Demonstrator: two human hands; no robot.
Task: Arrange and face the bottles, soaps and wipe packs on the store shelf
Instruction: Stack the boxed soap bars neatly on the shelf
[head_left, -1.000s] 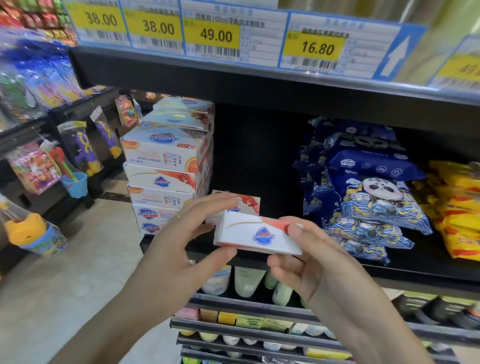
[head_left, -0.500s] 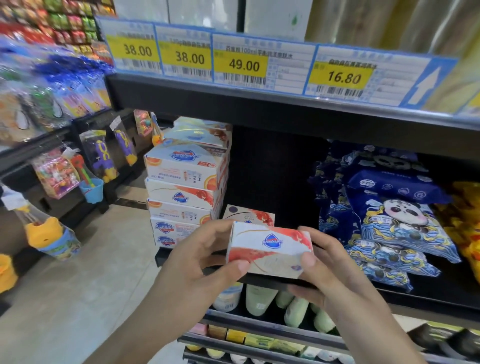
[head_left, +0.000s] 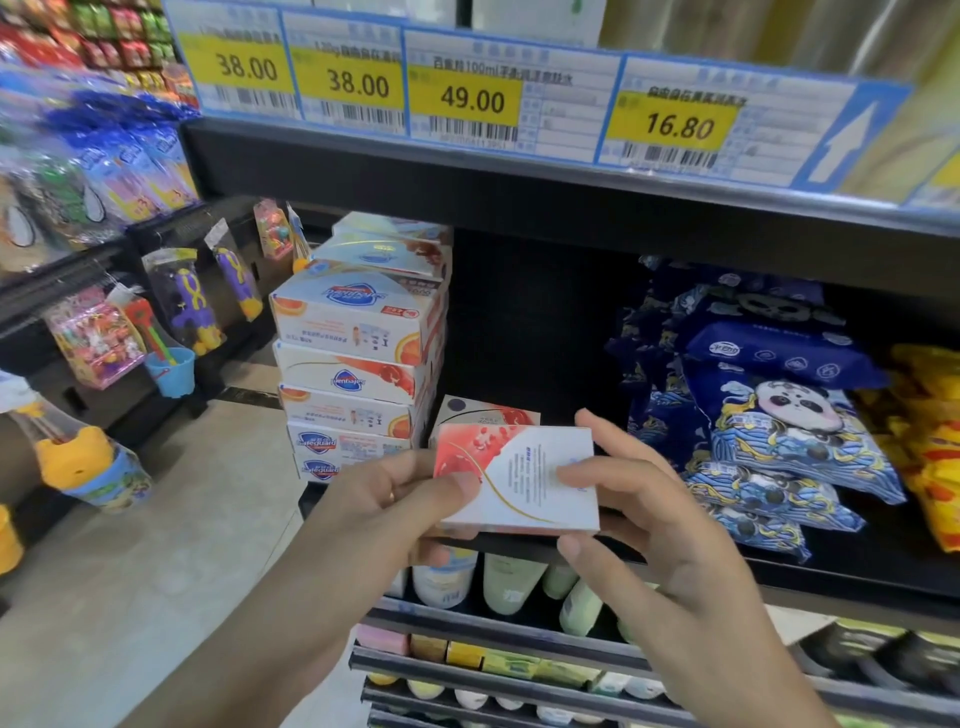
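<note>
A soap box (head_left: 514, 475) is held between both hands just in front of the shelf edge (head_left: 675, 566), its printed back panel turned up toward the camera. The left hand (head_left: 395, 499) is curled round the box's left end, thumb pressed on the red corner; the right hand (head_left: 639, 509) pinches the right end, with fingers on top and the thumb beneath. Directly beyond the hands, a second soap box (head_left: 485, 413) lies flat on the shelf. Beyond and to the left of the left hand, a soap stack (head_left: 358, 358) is already built up several boxes high, though some logos read upside down, so its facing is judged incomplete. To the right of the right hand, blue wipe packs (head_left: 779, 415) are heaped loosely and slumped, and yellow packs (head_left: 930, 441) lie further right; these appear not yet straightened. Below the hands, bottles (head_left: 511, 582) lie on the lower shelf, partly hidden. The task is judged to be at an early stage: the held box is not yet placed, and the wipes and bottles remain to be dealt with.
</note>
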